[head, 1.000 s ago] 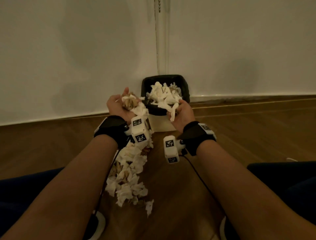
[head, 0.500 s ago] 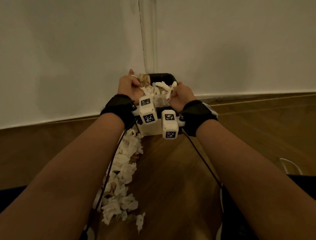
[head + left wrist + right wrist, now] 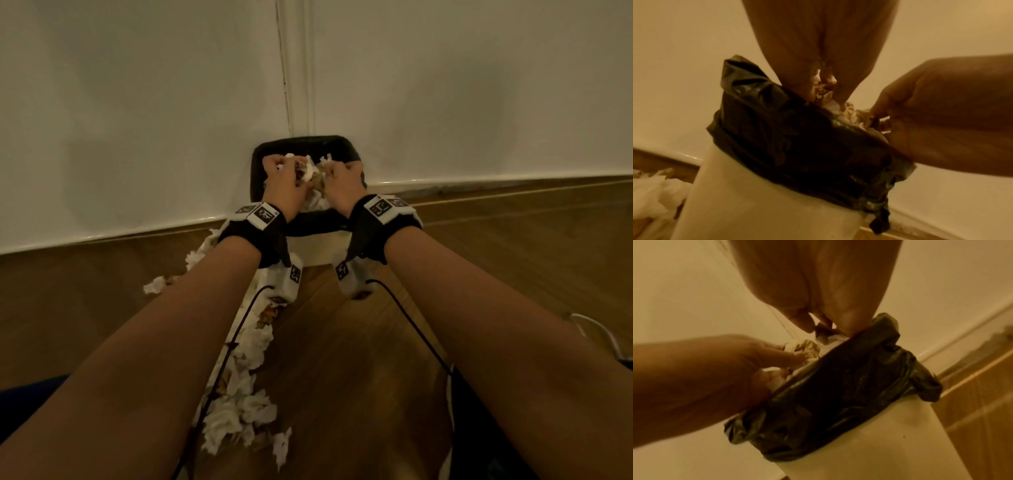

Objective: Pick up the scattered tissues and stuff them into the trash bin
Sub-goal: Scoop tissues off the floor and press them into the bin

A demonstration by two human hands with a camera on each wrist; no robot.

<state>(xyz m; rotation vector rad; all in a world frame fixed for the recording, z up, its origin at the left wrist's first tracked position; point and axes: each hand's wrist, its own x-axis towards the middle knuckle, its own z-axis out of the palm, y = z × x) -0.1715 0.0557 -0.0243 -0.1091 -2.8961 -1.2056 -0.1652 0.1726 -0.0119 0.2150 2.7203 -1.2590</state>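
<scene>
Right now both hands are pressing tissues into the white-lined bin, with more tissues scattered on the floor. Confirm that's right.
Not quite: the bin liner is black, as the left wrist view shows. Both the left hand and right hand do press tissues into the bin, with scattered tissues on the floor.

Trash bin [image 3: 310, 251] body is seen as white or cream, lined with a black bin liner [image 3: 305, 142] folded over the rim. Tissues in the bin [image 3: 310, 171] are shown white, mixed with tan-brown crumpled pieces. Scattered tissues on the floor [image 3: 250, 346] are white, a few brownish bits among them. Floor [image 3: 513, 253] is rendered as warm brown wood with plank lines. Wall [image 3: 137, 102] is plain white. Wrist straps [image 3: 253, 236] are black, fitted with white blocks printed with black-and-white square marker patterns. Cables [image 3: 411, 329] are black.
</scene>
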